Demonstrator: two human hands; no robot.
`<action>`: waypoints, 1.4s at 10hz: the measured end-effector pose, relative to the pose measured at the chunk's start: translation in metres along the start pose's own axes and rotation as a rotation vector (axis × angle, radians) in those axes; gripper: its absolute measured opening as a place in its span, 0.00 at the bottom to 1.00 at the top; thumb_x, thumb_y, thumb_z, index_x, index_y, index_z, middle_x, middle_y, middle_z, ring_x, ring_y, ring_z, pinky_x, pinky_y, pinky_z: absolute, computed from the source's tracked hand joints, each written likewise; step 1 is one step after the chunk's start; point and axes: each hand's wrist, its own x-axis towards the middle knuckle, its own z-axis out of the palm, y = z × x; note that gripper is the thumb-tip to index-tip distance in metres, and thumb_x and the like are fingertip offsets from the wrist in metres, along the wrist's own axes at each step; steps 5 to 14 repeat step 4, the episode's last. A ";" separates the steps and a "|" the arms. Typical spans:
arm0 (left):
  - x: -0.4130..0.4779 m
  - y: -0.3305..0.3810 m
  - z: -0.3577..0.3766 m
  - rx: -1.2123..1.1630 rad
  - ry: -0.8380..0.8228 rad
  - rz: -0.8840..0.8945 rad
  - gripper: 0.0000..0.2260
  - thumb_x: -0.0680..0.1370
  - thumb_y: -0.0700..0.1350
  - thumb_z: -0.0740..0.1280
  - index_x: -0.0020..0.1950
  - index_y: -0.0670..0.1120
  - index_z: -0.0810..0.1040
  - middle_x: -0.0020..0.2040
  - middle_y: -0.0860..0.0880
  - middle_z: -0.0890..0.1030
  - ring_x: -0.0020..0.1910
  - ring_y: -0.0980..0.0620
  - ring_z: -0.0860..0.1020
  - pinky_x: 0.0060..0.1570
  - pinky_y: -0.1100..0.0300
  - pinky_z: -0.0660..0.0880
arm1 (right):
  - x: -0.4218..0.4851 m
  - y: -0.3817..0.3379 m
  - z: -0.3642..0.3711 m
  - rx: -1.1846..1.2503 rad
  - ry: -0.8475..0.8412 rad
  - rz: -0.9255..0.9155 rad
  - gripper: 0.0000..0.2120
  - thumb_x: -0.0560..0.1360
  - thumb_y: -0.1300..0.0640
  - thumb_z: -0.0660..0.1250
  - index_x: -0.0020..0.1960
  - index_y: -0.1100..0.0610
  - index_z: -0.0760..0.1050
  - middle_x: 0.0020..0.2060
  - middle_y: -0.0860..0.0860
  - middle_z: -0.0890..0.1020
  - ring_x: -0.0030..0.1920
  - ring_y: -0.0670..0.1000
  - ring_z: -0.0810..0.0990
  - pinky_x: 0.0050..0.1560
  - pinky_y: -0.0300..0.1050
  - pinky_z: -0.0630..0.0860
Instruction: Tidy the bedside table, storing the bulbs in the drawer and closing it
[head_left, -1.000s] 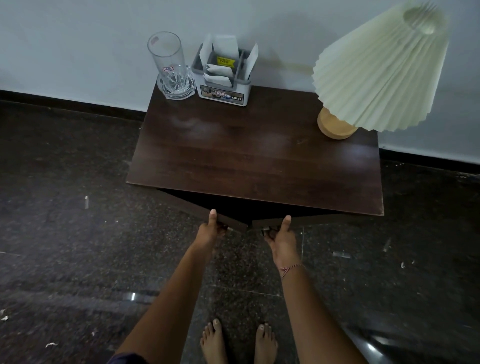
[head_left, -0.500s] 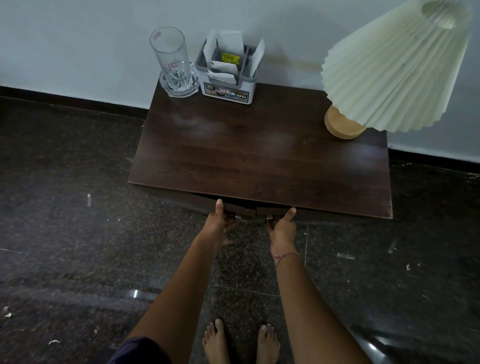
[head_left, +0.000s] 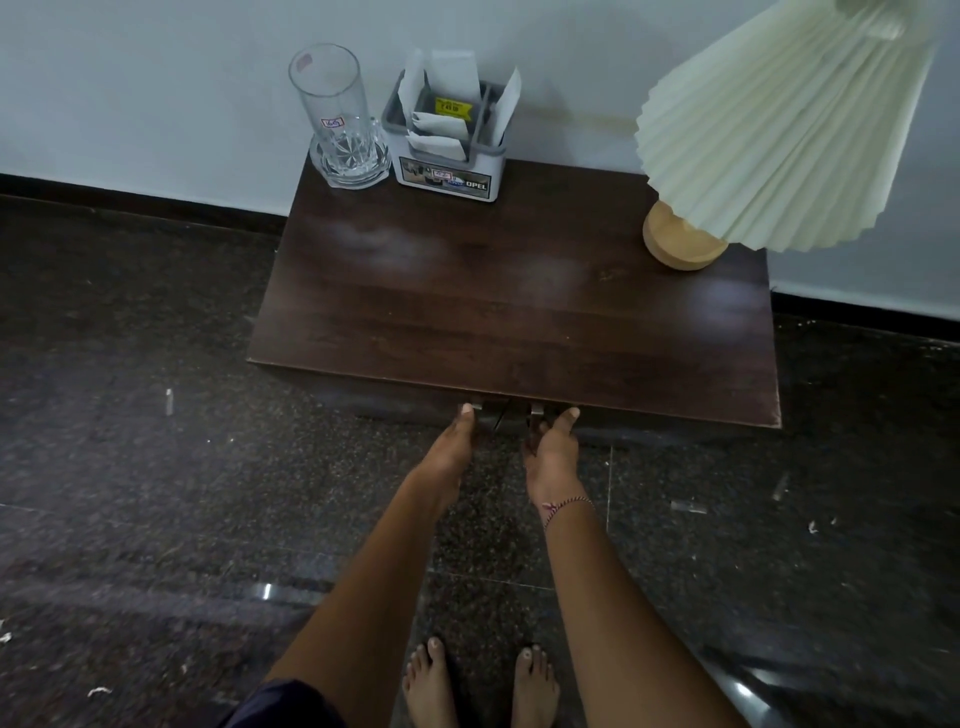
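The dark wooden bedside table (head_left: 519, 322) stands against the wall. Its two front panels sit almost flush under the front edge of the top and meet at the middle. Two small metal handles (head_left: 478, 407) (head_left: 537, 409) show at that seam. My left hand (head_left: 449, 447) holds the left handle, thumb up against the edge. My right hand (head_left: 550, 457), with a thread bracelet on the wrist, holds the right handle. The fingers of both hands are hidden under the edge. No bulbs are in view.
A tall glass mug (head_left: 340, 119) and a grey organiser box (head_left: 449, 140) with papers stand at the back left of the top. A pleated cream lamp (head_left: 779, 130) on a wooden base (head_left: 680, 241) is at the back right. My bare feet (head_left: 431, 680) are on the dark speckled floor.
The two front panels, angled open a second ago, have swung in under the tabletop. Both hands moved forward with them and closer together.
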 end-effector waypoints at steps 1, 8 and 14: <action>-0.002 0.008 0.005 0.052 -0.072 0.014 0.24 0.82 0.50 0.52 0.77 0.52 0.49 0.77 0.49 0.57 0.76 0.48 0.56 0.72 0.49 0.52 | -0.020 -0.007 -0.003 0.040 -0.093 0.024 0.27 0.80 0.44 0.50 0.73 0.59 0.58 0.72 0.57 0.65 0.71 0.58 0.65 0.69 0.52 0.63; -0.073 0.046 0.004 0.208 -0.140 0.171 0.22 0.83 0.41 0.52 0.76 0.40 0.51 0.77 0.45 0.53 0.76 0.48 0.54 0.72 0.58 0.55 | -0.090 -0.018 -0.027 -0.150 -0.269 -0.123 0.25 0.81 0.46 0.48 0.73 0.58 0.60 0.72 0.54 0.65 0.72 0.56 0.62 0.69 0.51 0.61; -0.073 0.046 0.004 0.208 -0.140 0.171 0.22 0.83 0.41 0.52 0.76 0.40 0.51 0.77 0.45 0.53 0.76 0.48 0.54 0.72 0.58 0.55 | -0.090 -0.018 -0.027 -0.150 -0.269 -0.123 0.25 0.81 0.46 0.48 0.73 0.58 0.60 0.72 0.54 0.65 0.72 0.56 0.62 0.69 0.51 0.61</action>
